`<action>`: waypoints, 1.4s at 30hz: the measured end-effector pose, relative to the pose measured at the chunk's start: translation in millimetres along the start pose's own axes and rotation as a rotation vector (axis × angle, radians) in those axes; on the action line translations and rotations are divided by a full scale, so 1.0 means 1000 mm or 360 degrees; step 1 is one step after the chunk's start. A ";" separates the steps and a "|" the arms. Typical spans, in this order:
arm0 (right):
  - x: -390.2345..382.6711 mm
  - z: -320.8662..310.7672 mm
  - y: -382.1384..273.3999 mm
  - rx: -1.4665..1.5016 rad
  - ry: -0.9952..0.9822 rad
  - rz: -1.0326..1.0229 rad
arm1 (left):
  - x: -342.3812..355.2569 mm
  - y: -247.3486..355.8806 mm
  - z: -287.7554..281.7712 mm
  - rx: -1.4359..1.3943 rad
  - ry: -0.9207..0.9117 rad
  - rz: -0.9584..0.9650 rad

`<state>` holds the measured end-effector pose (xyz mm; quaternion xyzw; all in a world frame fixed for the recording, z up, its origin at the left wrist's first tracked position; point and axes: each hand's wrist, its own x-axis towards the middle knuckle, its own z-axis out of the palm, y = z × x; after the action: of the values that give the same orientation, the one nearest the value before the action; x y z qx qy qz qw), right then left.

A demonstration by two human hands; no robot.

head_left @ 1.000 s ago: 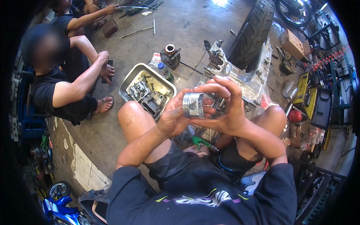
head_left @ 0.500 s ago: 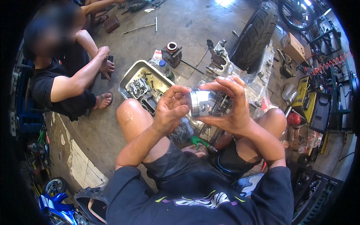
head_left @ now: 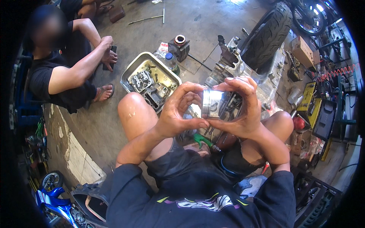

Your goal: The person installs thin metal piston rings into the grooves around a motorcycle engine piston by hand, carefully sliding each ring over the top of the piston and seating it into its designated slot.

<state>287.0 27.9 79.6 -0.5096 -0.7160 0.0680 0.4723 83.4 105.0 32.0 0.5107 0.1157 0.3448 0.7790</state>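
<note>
A shiny silver piston (head_left: pixel 211 104) is held up in front of my knees, lying on its side with its ringed end toward the left. My left hand (head_left: pixel 178 111) curves round that end, index fingertip at the top edge and thumb at the bottom. From the other side my right hand (head_left: pixel 245 108) grips the piston between thumb and fingers, above and below its skirt. Both thumbs come close together beneath it. Under my hands, a green-handled air blow gun (head_left: pixel 203 141) lies between my legs.
Ahead on the left, a metal tray (head_left: pixel 130 65) holds engine parts and bolts, beside a blue-capped bottle (head_left: pixel 172 62) and a cylinder block (head_left: pixel 178 47). An engine case (head_left: pixel 262 85) and tyre (head_left: pixel 268 36) stand ahead right. A seated person (head_left: pixel 68 72) holds a phone at left. A yellow toolbox (head_left: pixel 307 99) stands right.
The piston and both hands have shifted right in the view. My left fingers, earlier bunched at the ringed end, now spread round it, with the thumb down at its lower edge.
</note>
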 end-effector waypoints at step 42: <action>-0.014 0.000 -0.002 -0.0844 0.0199 -0.0742 | 0.003 -0.007 0.000 0.0910 0.0022 0.0989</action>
<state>286.1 15.8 72.7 -0.4406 -0.7755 -0.2611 0.3692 88.6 105.2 26.1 0.7145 0.0524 0.5209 0.4641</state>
